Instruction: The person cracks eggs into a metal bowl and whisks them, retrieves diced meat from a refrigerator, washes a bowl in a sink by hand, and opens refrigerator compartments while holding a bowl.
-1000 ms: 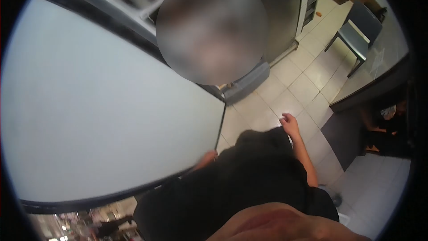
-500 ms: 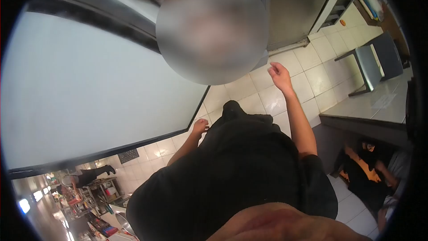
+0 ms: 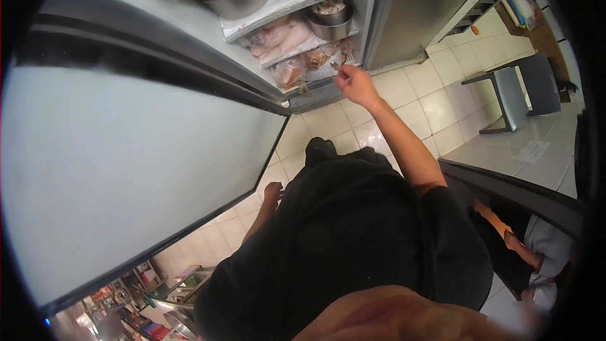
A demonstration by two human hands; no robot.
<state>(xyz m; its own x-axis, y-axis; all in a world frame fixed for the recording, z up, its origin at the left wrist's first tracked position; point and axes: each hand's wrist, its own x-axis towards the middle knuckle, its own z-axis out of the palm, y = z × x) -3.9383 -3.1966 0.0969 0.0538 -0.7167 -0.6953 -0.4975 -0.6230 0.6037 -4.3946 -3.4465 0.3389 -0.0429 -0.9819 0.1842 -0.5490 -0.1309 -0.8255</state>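
My right hand reaches forward at the front of an open fridge, its fingers apart and loosely bent, with nothing visible in them. Nearest to it are clear plastic bags of food on the lowest shelf. Above these lie a bag with pale contents and a steel pot holding light pieces. Larger steel pots stand on the shelf higher up, one with brownish food. Low beside my body hangs my left hand, empty, fingers slightly curled and apart, near the edge of the fridge door.
The open door spans the left side. At right stand a dark chair and a tiled counter with a paper on it. Another person's arm shows below the counter, beside something orange. Shelves with kitchen goods are at the lower left.
My right hand has moved forward and left to the fridge shelves. The fridge contents, mostly hidden behind a blurred patch before, now show. My left hand has shifted slightly down and left in view.
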